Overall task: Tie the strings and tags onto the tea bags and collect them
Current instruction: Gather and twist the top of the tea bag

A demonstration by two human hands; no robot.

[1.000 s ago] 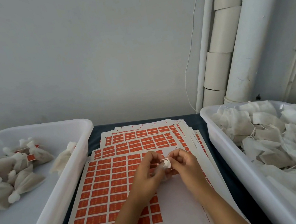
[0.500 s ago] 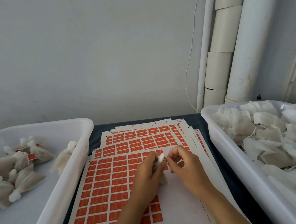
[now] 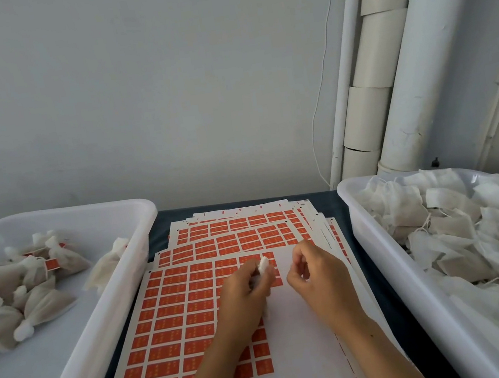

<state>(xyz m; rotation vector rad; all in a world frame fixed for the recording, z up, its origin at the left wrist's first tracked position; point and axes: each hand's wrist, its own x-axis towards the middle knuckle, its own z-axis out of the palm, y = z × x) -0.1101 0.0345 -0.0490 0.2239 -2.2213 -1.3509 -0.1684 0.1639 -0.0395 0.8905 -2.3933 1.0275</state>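
Note:
My left hand [image 3: 246, 293] grips a small white tea bag [image 3: 264, 264] by its gathered neck, the tuft poking up above the fingers. My right hand [image 3: 317, 272] hovers just to its right with fingers curled and thumb against forefinger; whether a string runs between them is too fine to see. Both hands are over a sheet of orange tags [image 3: 177, 322] lying on top of a stack of such sheets. A white tub on the left [image 3: 120, 308] holds finished tied bags with orange tags [image 3: 26, 287]. The right tub [image 3: 392, 267] is heaped with untied tea bags [image 3: 461, 231].
More tag sheets [image 3: 240, 225] fan out toward the wall on a dark tabletop [image 3: 324, 200]. White pipes [image 3: 386, 71] and a thin cable run up the wall at the back right. One tied bag [image 3: 108, 268] leans against the left tub's inner wall.
The hands have drawn apart: my right hand moved right and away from the bag, while my left hand keeps holding it.

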